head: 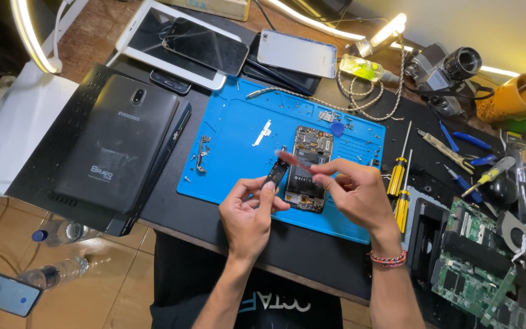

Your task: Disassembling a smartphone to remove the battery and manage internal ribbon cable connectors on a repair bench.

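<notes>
Above the near edge of a blue repair mat [238, 146] on a dark workbench [312, 256], the left hand [248, 213] pinches a small black circuit part [275, 173] between thumb and fingers, while the right hand [354, 189] is clamped on a red-bristled brush [293, 159] whose tip touches that part. Just behind the hands, an opened phone [308, 167] lies on the mat with its circuit boards exposed. At the bench's far right corner stands an orange cup [509, 97] with a thin rod in it; any other contents cannot be seen.
</notes>
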